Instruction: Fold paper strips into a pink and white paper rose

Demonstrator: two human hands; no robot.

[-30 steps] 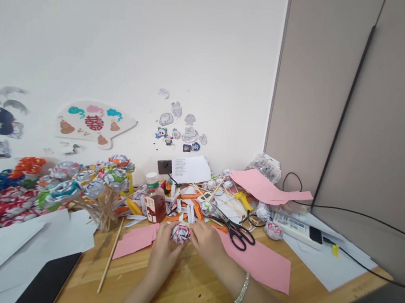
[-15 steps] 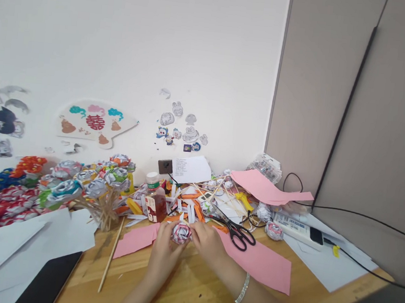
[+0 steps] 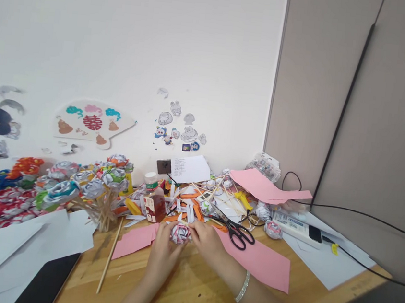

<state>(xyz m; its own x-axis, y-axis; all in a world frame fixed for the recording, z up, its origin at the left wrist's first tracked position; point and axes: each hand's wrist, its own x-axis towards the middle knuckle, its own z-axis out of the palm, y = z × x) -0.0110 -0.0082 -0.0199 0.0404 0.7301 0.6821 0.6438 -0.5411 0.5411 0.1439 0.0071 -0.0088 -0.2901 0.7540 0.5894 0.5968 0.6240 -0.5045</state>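
Note:
Between my hands, just above the wooden table (image 3: pixel 151 291), is a round paper flower (image 3: pixel 180 233) in white and pink with dark marks. My left hand (image 3: pixel 162 246) curls around its left side and underside. Fingers of my right hand (image 3: pixel 205 238) are bent and pinch its upper right edge; their tips are partly hidden. Pink paper (image 3: pixel 258 263) lies under and right of my right hand, with black-handled scissors (image 3: pixel 239 235) across its top edge. A smaller pink piece (image 3: pixel 131 245) lies left of my left hand, beside a thin wooden stick (image 3: pixel 109 257).
A bottle of reddish-brown liquid (image 3: pixel 154 202) stands behind my hands. Bunched paper flowers on sticks (image 3: pixel 103 184) and white sheets (image 3: pixel 45 236) fill the left. Paper scraps (image 3: pixel 190 201) cover the back. A white power strip (image 3: pixel 297 230) with a black cable is at right.
The whole view has shifted very slightly. Both hands stay around the paper flower, with little visible movement of the fingers.

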